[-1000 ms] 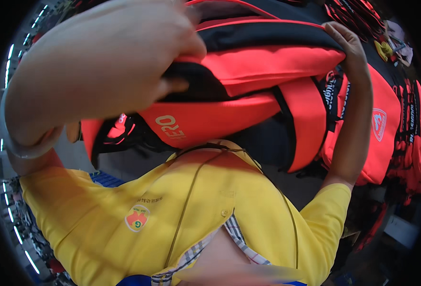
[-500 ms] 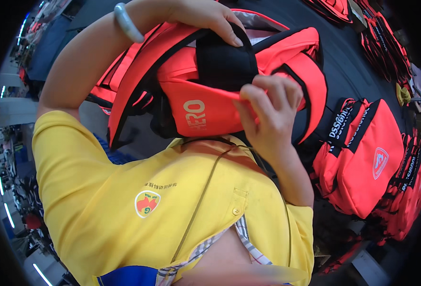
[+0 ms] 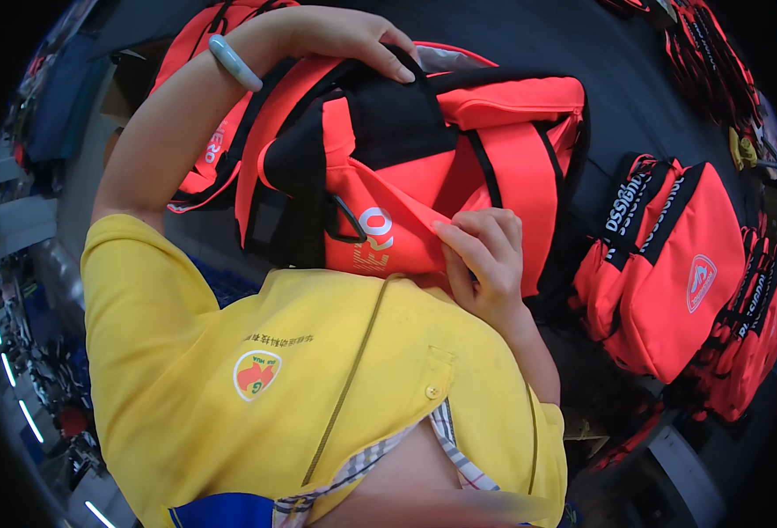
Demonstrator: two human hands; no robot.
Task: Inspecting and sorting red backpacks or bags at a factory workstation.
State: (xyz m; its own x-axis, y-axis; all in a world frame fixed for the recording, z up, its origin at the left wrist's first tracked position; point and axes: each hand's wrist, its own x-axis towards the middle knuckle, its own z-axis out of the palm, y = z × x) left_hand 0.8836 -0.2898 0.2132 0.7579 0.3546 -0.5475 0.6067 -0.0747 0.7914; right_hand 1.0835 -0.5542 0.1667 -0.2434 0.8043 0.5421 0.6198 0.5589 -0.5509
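A bright red and black bag [image 3: 512, 189] with pale lettering lies in front of my body. My left hand [image 3: 358, 40] is at its far side, thumb pressed on a black panel [image 3: 397, 114] and fingers partly hidden behind the edge. My right hand [image 3: 491, 260], nearer my body, pinches a fold of the red fabric between thumb and forefinger. The pulled fabric makes a taut ridge. A black strap with a buckle [image 3: 346, 218] hangs across the bag's left part. Silver-grey lining [image 3: 454, 58] shows along its far opening.
Another red bag [image 3: 212, 163] sits under my left forearm. To the right stand a finished-looking red and black bag [image 3: 670, 268] and more red bags [image 3: 752, 330] beside it. Red pieces [image 3: 710, 62] pile at the far right on the dark table [image 3: 538, 40].
The bag has shifted and its left side has folded over, bringing the strap and buckle into view. Both hands have moved slightly left, still gripping it. More of the bag under my forearm shows.
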